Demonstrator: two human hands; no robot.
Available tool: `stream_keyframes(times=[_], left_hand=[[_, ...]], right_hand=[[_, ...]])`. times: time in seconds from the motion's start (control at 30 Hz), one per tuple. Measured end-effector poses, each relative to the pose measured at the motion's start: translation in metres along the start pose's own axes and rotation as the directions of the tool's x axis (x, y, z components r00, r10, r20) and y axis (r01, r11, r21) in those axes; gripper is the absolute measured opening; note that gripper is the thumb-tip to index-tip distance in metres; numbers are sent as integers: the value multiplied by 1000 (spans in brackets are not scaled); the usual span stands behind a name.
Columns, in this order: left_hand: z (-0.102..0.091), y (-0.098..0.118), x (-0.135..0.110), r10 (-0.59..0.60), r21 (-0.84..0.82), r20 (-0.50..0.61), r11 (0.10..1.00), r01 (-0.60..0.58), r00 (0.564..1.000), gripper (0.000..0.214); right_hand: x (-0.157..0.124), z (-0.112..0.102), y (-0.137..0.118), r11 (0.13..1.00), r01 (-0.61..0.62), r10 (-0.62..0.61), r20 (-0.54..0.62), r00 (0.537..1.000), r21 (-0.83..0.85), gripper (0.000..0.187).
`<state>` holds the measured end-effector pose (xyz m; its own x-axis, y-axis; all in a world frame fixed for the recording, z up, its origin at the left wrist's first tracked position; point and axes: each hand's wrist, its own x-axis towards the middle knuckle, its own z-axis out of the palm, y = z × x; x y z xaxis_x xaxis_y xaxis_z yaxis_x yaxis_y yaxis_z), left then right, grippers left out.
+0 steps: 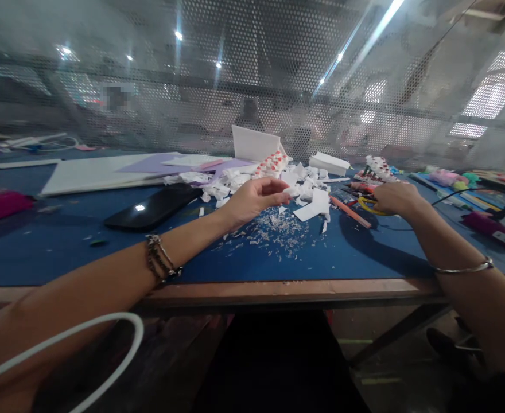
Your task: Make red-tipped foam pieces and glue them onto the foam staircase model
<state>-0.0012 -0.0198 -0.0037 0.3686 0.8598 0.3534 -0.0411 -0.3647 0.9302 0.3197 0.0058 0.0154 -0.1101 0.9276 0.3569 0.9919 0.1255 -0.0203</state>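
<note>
My left hand [259, 198] reaches over the paper scraps, its thumb and fingers closed in a pinch around a small piece of white paper [294, 191]. Under it, tiny white shreds [278, 229] are scattered on the blue tabletop [218, 264]. Off to the right, my right hand [395, 198] has its fingers curled at the yellow loop handles of what look like scissors [369, 207]; the fingertips and blades are mostly hidden. An orange pen [349, 212] lies just left of that hand. Behind the scraps stands a white piece dotted with red [272, 164].
A black phone [153, 207] lies left of the scraps. White boards [93, 174] and purple sheets [149, 163] are stacked behind it. Magenta cases sit at the far left [3, 207] and far right [493, 230]. A perforated metal screen [252, 69] rises behind the table.
</note>
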Motion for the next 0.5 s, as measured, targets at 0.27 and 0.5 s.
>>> stream_keyframes(times=[0.27,0.5], left_hand=[[-2,-2,1,19,11,26,1000,-19,999,26],[-3,-4,3,26,-66,31,998,-24,999,21]], right_hand=[[-4,-15,-14,942,-152,160,1,987,-298,29],[2,-17,-14,990,-55,41,-107,993,-127,27]])
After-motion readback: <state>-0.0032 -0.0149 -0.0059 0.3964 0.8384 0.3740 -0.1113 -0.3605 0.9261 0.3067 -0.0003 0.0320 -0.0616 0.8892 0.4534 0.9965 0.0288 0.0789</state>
